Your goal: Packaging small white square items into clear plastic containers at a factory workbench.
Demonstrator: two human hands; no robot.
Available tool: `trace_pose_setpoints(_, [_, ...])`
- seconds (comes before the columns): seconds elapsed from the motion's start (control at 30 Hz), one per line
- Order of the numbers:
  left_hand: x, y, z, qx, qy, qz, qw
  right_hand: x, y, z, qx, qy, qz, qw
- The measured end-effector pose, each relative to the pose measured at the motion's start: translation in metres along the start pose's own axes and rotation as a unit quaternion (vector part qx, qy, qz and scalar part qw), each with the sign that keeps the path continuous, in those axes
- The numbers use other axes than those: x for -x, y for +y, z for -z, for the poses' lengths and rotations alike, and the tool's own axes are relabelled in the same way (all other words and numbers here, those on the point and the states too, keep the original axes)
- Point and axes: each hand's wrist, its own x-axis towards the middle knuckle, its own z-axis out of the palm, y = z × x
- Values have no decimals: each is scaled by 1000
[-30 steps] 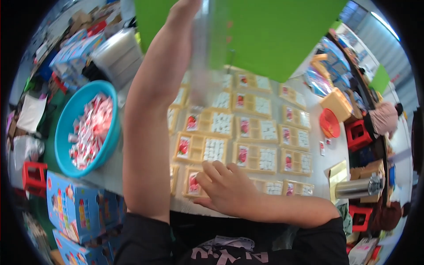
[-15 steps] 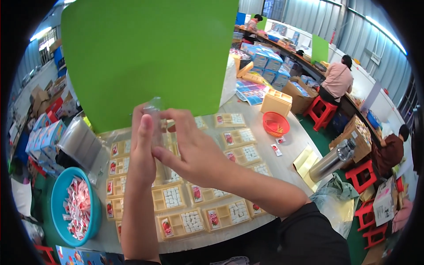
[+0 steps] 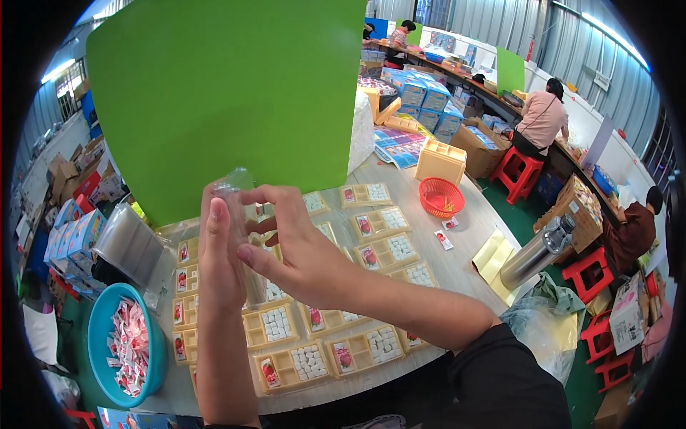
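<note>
A thin, clear plastic piece (image 3: 236, 180) stands upright between my two hands above the trays; its exact shape is hard to make out. Flat along its left side, my left hand (image 3: 220, 261) has its thumb raised and supports it. My right hand (image 3: 296, 239) grips it from the right, with curved fingers reaching its upper part and the thumb pressing lower down. Beneath lie rows of cream compartment trays, such as the front tray (image 3: 284, 355), each with a strawberry-pictured packet and small white pieces. My forearms cover part of the rows.
A teal basin (image 3: 156, 357) of small packets stands at left, beside stacked clear plastic covers (image 3: 130, 239). A green panel (image 3: 221, 100) rises behind. Right are a red basket (image 3: 441, 198), a cream tray stack (image 3: 441, 161) and a steel flask (image 3: 537, 252). People sit beyond.
My view has shifted slightly, so the panel and trays sit a little differently. Both hands stay around the clear plastic piece, the right fingers slightly more spread.
</note>
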Motion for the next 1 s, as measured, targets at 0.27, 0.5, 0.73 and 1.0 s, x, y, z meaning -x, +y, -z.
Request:
trace_pose_setpoints(0.27, [-1, -5, 2, 24, 7, 19, 1000, -2, -2, -2, -20, -3, -23, 1000])
trace_pose_setpoints(0.5, [-3, -8, -2, 7, 21, 10, 1000, -1, -7, 3, -21, -11, -47, 999])
trace_pose_setpoints(0.73, [-2, -7, -4, -34, 20, -34, 999, -1, -3, 8, -37, -30, -37, 998])
trace_pose_setpoints(1.0, [-3, -6, -3, -67, 4, -53, 996, -2, -1, 10, -102, -40, -68, 992])
